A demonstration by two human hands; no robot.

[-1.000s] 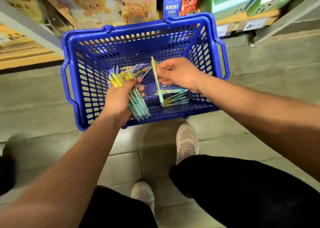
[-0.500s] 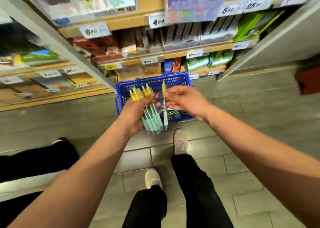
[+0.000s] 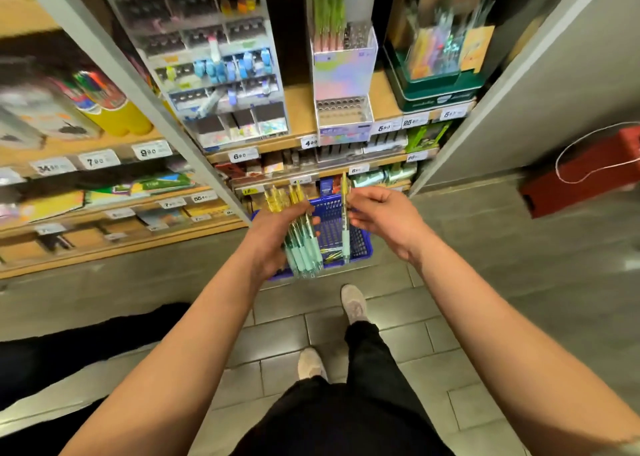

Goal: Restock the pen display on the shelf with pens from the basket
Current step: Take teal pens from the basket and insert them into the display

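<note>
My left hand grips a bundle of pens with yellow tops and pale green grips, held upright over the blue basket on the floor. My right hand pinches a single pen of the same kind, upright, just right of the bundle. A few more pens lie in the basket bottom. Higher on the shelf stands an iridescent pen display with rows of holes in its front tier and green pens in its back part.
Wooden shelves with price tags hold stationery boxes. A clear divided organiser stands left of the display, a green stand to its right. A red box lies on the floor at right. My feet stand behind the basket.
The view has risen from the basket to the shelves as I stood up. Both hands lifted out of the basket, still holding the bundle and the single pen.
</note>
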